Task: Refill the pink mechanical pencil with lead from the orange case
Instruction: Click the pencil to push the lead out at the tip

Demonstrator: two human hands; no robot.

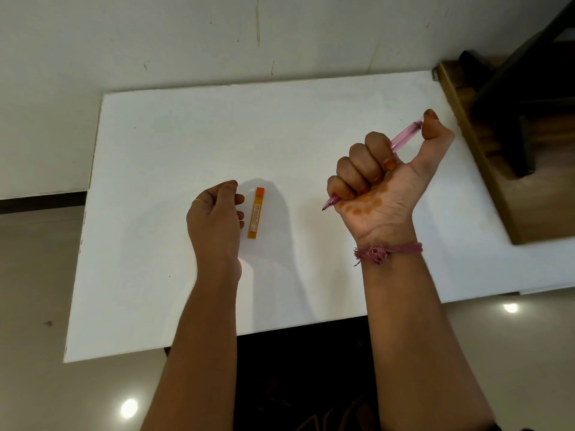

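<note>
My right hand [378, 178] is closed in a fist around the pink mechanical pencil [406, 133], raised above the white table [174, 144]. Its dark tip pokes out below the little finger, pointing left and down. My thumb rests on the pencil's top end at the upper right. The orange lead case [256, 213] lies flat on the table, long side running near to far, cap end away from me. My left hand [214, 217] rests just left of the case with fingers loosely curled, fingertips close to it but holding nothing.
A wall stands right behind the table's far edge. A wooden board [485, 157] and a dark chair frame [510, 98] sit at the table's right end. Glossy floor lies to the left and below the near edge.
</note>
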